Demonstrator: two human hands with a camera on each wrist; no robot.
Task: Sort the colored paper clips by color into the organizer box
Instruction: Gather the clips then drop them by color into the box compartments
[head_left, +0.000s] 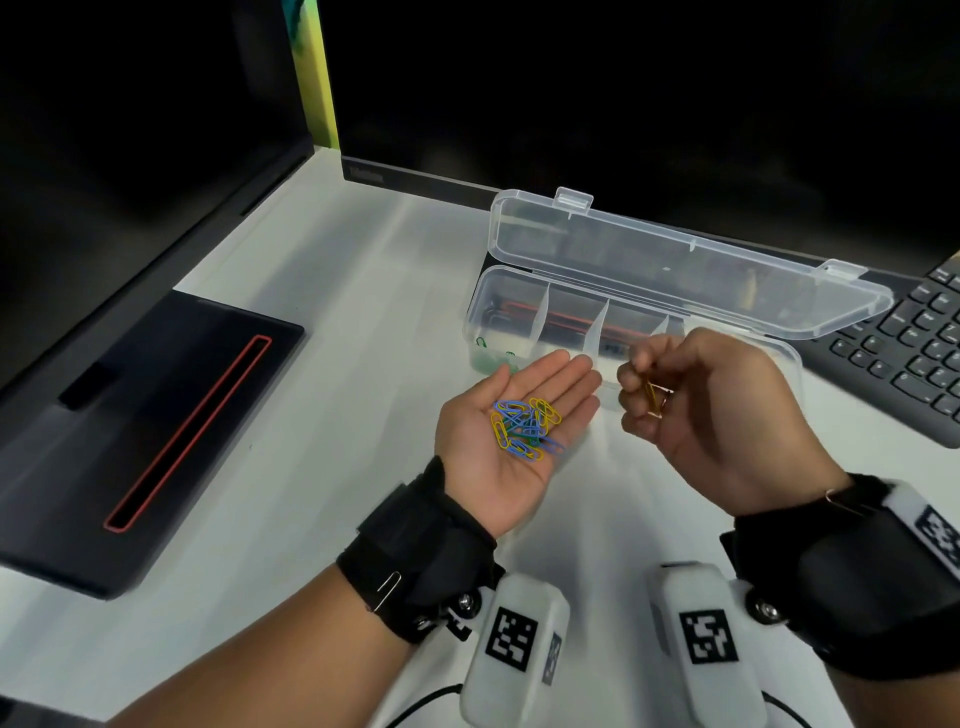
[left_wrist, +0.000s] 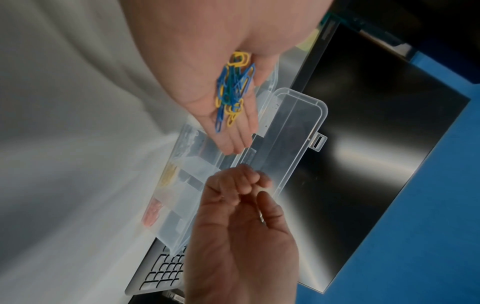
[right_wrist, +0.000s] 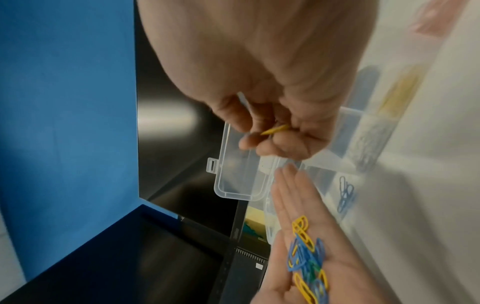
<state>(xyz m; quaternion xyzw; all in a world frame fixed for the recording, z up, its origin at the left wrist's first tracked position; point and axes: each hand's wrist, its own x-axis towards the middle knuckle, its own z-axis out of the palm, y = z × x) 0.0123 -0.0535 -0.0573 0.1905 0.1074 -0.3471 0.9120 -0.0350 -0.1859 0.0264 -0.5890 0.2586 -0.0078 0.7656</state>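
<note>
My left hand (head_left: 511, 423) lies palm up, fingers straight, in front of the clear organizer box (head_left: 511, 288). A small heap of blue, yellow and green paper clips (head_left: 525, 427) rests in its palm, seen also as the heap of clips (left_wrist: 232, 90) and the heap of clips (right_wrist: 307, 261) in the wrist views. My right hand (head_left: 696, 395) is beside it, just over the box's near wall, fingers curled, pinching a yellow paper clip (head_left: 653, 397); in the right wrist view that yellow clip (right_wrist: 275, 130) shows between the fingertips. The box lid (head_left: 675, 265) stands open. Green clips (head_left: 496, 358) lie in the leftmost compartment.
A black keyboard (head_left: 914, 343) sits right of the box. A dark monitor (head_left: 623, 104) stands behind it. A black slab with a red-edged slot (head_left: 156, 431) lies at the left on the white table (head_left: 337, 338). Other compartments hold yellow clips (left_wrist: 170, 172) and red clips (left_wrist: 152, 212).
</note>
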